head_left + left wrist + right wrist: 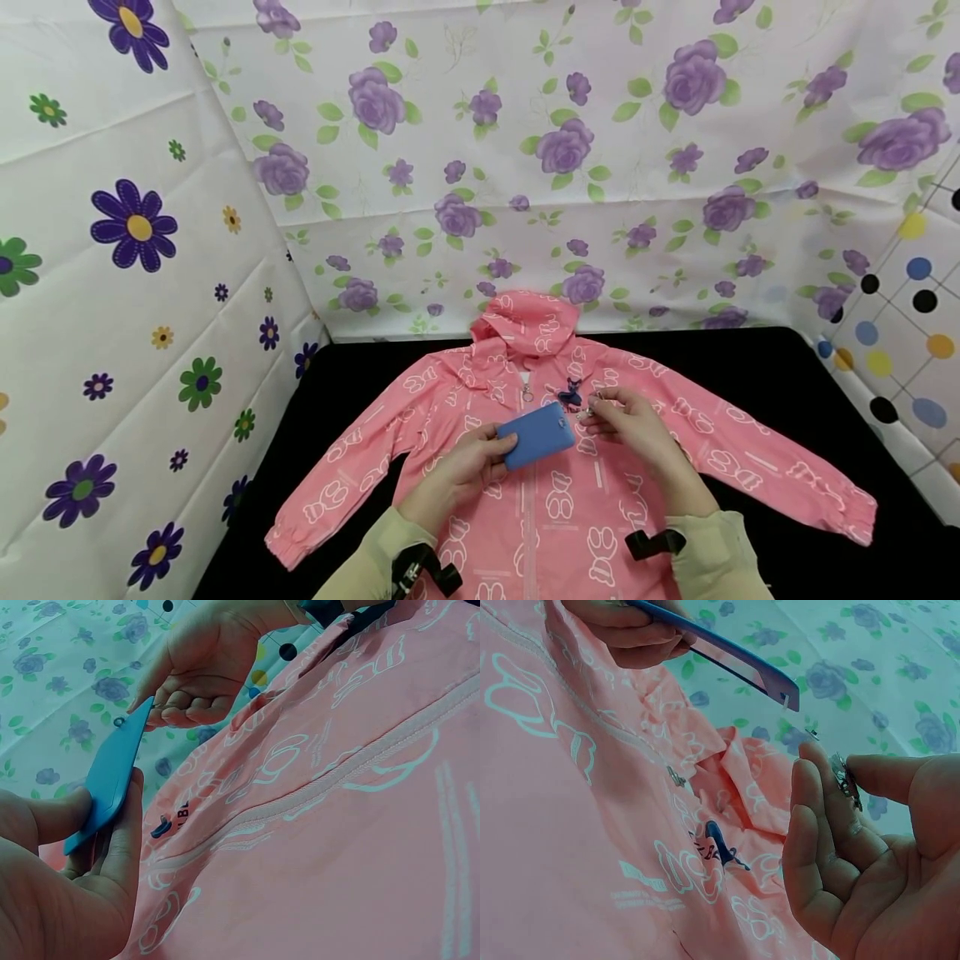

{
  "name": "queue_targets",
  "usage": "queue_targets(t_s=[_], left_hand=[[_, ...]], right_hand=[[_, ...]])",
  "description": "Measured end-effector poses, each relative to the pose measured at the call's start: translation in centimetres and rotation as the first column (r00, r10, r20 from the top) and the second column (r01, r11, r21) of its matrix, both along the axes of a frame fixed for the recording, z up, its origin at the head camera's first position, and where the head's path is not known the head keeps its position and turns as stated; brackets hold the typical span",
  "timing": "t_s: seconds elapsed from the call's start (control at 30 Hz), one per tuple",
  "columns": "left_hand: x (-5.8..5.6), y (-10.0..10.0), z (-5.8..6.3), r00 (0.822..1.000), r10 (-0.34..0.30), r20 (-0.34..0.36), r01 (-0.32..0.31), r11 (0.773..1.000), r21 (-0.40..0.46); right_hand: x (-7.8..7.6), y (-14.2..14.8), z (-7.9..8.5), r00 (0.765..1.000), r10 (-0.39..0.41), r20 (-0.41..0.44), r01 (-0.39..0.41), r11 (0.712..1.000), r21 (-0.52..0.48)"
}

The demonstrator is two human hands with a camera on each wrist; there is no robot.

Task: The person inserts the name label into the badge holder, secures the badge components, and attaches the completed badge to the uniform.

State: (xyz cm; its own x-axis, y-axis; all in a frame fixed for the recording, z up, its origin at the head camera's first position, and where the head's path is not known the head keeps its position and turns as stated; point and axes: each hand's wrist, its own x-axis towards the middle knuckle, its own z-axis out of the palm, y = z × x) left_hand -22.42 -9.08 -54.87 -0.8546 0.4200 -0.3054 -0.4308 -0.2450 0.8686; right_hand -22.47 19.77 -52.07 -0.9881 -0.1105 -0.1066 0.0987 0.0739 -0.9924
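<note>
My left hand [468, 463] grips a flat blue card holder [537, 437] by its left end, above the chest of a pink hooded jacket [558, 533]. At the holder's far corner sits a small metal ring, plain in the left wrist view. My right hand [632, 423] pinches a small silver metal clip [846, 782] between thumb and forefinger, just right of that corner. A pale thin strip [785, 701] shows at the holder's end; whether it joins the clip cannot be told. Behind the hands, a dark blue figure [572, 393] lies on the jacket's chest.
The jacket lies spread on a black tabletop [750, 367], its sleeves out to both sides and its hood at the back. A ring-shaped zipper pull [527, 393] hangs at the collar. Flower-printed sheets [465, 150] wall the back and left; a dotted sheet [922, 333] stands right.
</note>
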Motion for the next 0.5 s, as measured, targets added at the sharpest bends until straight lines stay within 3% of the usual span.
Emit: queue_targets(t_s=[0.5], left_hand=[[-0.16, 0.14, -0.41, 0.999, -0.033, -0.015, 0.033, 0.999, 0.02]], right_hand=[[0.3, -0.07, -0.09, 0.997, 0.061, 0.045, -0.057, 0.994, -0.088]])
